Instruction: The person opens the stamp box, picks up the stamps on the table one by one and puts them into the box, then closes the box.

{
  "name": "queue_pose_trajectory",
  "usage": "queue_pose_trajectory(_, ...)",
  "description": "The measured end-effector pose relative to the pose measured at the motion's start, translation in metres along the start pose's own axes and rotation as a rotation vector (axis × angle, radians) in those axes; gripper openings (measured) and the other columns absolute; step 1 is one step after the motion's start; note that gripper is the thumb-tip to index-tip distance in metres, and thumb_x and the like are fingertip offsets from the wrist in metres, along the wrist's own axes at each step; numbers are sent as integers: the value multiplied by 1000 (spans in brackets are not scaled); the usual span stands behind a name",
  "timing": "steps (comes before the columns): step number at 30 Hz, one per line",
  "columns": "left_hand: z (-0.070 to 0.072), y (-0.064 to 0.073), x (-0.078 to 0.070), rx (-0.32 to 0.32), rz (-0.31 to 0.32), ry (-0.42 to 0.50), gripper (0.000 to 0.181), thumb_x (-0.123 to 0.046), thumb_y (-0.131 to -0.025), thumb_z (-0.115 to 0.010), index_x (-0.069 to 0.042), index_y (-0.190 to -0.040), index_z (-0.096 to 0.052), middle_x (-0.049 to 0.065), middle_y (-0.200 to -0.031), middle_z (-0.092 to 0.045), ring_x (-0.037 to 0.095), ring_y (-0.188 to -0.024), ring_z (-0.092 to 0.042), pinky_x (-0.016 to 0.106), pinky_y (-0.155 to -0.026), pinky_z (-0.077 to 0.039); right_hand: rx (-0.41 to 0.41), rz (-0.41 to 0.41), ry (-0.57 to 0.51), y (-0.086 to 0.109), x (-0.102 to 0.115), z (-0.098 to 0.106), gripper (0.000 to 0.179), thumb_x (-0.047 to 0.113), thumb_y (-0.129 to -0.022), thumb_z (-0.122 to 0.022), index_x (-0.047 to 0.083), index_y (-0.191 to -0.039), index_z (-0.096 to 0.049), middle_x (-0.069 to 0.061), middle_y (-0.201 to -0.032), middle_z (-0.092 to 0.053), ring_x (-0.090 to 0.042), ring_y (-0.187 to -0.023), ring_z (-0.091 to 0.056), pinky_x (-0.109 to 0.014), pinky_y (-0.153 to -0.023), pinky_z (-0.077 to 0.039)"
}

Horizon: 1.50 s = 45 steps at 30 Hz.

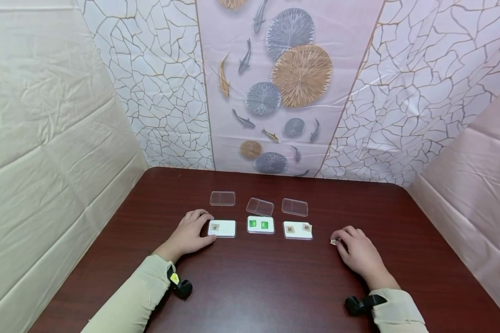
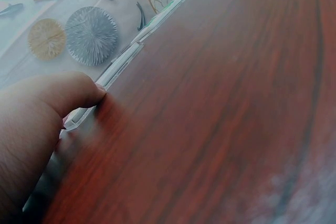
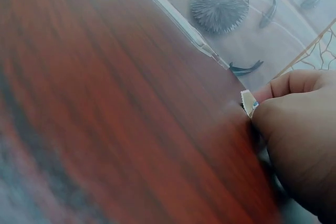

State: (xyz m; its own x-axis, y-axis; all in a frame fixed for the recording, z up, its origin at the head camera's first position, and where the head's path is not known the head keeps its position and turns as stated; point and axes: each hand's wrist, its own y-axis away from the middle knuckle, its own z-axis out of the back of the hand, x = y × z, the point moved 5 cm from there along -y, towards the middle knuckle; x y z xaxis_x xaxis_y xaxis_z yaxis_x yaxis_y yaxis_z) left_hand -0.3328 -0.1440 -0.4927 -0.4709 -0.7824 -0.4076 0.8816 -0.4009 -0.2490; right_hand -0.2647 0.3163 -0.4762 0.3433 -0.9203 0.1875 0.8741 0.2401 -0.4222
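My left hand (image 1: 188,233) holds the left shallow clear case (image 1: 227,230) by its left end, thumb (image 2: 86,92) at the near edge and fingers at the far edge. This case has a white insert and one stamp (image 1: 215,227) on its left half. Off to the right, my right hand (image 1: 360,252) pinches a small stamp (image 3: 247,102) with a toothed edge between thumb and index finger, low over the table. In the middle case (image 1: 259,231) lie two green stamps. Two brownish stamps are on the right case (image 1: 297,237), one overhanging its top right corner.
Three clear lids lie in a row behind the cases: a left lid (image 1: 222,198), a tilted middle lid (image 1: 260,206) touching the middle case, and a right lid (image 1: 295,207). The dark red wooden table (image 1: 275,282) ends at a patterned cloth backdrop (image 1: 266,92).
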Motion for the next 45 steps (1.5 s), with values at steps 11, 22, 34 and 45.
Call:
queue_pose_trajectory(11, -3, -2, 3, -8, -7, -13, 53, -41, -85, -75, -15, -129, -62, 9, -136, -51, 34, -129, -43, 56, -110, -32, -59, -91, -208, 1, -13, -7, 17, 0, -86, -70, 16, -91, -67, -2, -95, -61, -21, -86, -53, -38, -76, -44)
queue_pose_trajectory(22, -1, 0, 5, 8, 9, -9, 53, -41, -86, -74, -14, -130, -61, 11, -137, -50, 35, -130, -41, 57, -110, -31, -124, -152, -375, -2, -9, -8, 20, -2, -87, -66, 14, -98, -66, 2, -84, -60, -6, -73, -51, -26, -66, -42)
queue_pose_trajectory(34, -1, -1, 2, 1, -1, -5, 52, -40, -86, -74, -13, -129, -62, 10, -137, -51, 35, -129, -42, 57, -109, -32, -215, 94, -552, -37, 74, -36, 21, -5, -81, -68, 12, -93, -71, 3, -90, -69, -10, -82, -61, -18, -77, -45)
queue_pose_trajectory(45, 0, 0, 2, -1, 3, -10, 51, -40, -86, -75, -14, -128, -62, 8, -135, -51, 35, -130, -42, 56, -110, -32, -245, 246, -460, -64, 150, -53, 15, 5, -84, -71, 17, -94, -70, 9, -81, -60, -6, -72, -53, -29, -66, -48)
